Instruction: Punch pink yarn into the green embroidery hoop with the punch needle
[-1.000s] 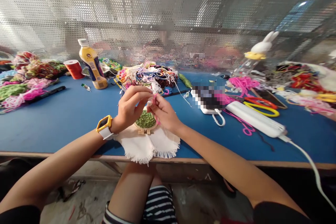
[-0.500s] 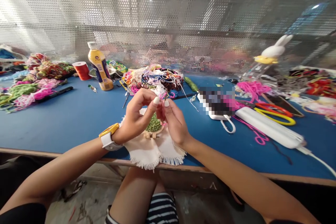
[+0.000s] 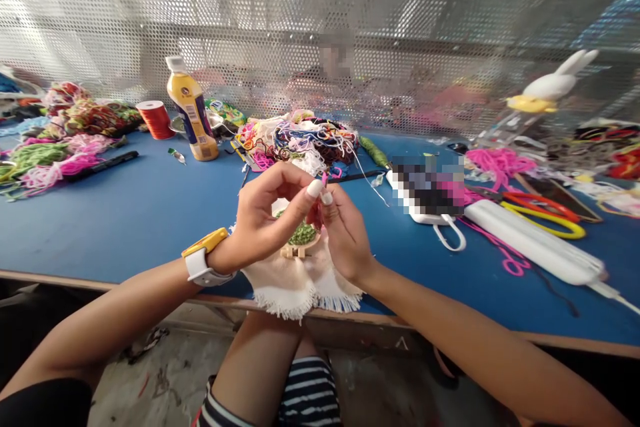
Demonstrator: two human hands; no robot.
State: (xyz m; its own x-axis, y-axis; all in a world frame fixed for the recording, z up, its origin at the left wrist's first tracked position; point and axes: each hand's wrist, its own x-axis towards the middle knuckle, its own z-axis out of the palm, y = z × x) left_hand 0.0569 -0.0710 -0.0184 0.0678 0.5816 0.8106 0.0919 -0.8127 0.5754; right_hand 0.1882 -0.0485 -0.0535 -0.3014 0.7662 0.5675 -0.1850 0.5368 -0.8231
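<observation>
While both hands meet above the near edge of the blue table (image 3: 125, 213), the left hand (image 3: 265, 217) and right hand (image 3: 345, 233) pinch a short pink thread (image 3: 325, 179) between thumb and fingertips, seemingly to steady it. Beneath them lies a small wooden embroidery hoop (image 3: 300, 243) on fringed white cloth (image 3: 300, 283), its stitching green.

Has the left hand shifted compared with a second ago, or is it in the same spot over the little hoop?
Yes. The left hand has risen slightly off the embroidery hoop, fingertips now pinched against the right hand.
</observation>
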